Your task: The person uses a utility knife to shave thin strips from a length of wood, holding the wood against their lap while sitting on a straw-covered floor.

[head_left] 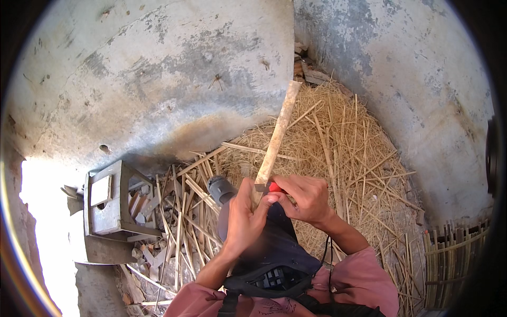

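Two grey, stained concrete walls [158,79] fill the upper part of the frame and meet in a corner at upper centre; below them, right of centre, a wide heap of pale straw and thin shavings [343,158] covers the floor; left of centre lies a looser pile of split bamboo strips [185,211], and beside it, at middle left, a small grey wooden stool [108,201] tipped on its side; a bundle of thin sticks [454,253] stands at the lower right edge.

From the middle of the frame a long, flat, pale bamboo slat [277,137] runs up and slightly right toward the wall corner; its lower end sits between the hands. The left hand [243,219] is clamped round that lower end, fingers wrapped and thumb up, forearm rising from the lower edge; the right hand [306,198] is closed on a red-handled tool [274,187], most likely a knife, pressed against the slat just above the left hand's grip; the two hands touch or nearly touch.

The step in hand seems to be paring or splitting the slat at its near end; the next stroke calls for a firm hold by the left hand, the blade kept clear of its fingers, and steady pressure along the grain.
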Available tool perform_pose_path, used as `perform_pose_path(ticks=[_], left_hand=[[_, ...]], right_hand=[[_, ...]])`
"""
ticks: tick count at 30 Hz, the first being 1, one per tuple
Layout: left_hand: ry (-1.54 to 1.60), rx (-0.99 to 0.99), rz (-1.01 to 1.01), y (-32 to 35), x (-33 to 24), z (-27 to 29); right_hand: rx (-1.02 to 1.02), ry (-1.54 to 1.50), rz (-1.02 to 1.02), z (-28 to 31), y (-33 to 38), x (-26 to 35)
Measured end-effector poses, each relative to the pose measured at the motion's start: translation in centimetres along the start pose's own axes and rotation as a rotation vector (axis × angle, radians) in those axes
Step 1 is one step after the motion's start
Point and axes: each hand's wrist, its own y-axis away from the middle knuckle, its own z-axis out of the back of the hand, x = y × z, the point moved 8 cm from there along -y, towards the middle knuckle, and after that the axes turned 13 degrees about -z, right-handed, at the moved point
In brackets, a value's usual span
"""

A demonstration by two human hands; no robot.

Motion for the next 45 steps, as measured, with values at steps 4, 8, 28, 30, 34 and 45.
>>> perform_pose_path(ticks=[4,8,28,30,34,45], left_hand=[[-0.023,-0.019,-0.030,-0.2,-0.1,0.0],[-0.020,-0.030,-0.050,-0.2,-0.4,-0.4],[-0.011,0.171,0.014,-0.1,-0.7,0.0],[-0.039,0.191,-0.015,-0.3,-1.3,0.1],[-0.131,0.137,-0.197,-0.3,-1.8,0.4],[-0.189,0.077,-0.181,-0.4,-1.9,-0.2]], right_hand=[[-0.012,0.033,-0.004,0.1,0.2,0.1],[-0.029,0.033,-0.042,0.7,0.1,0.1],[0.153,-0.165,0.040,0.1,-0.6,-0.4],[0.159,-0.163,0.043,0.1,-0.8,-0.4],[0.153,-0.169,0.045,-0.2,-0.9,-0.1],[0.079,-0.051,0.013,0.4,-0.7,0.4]])
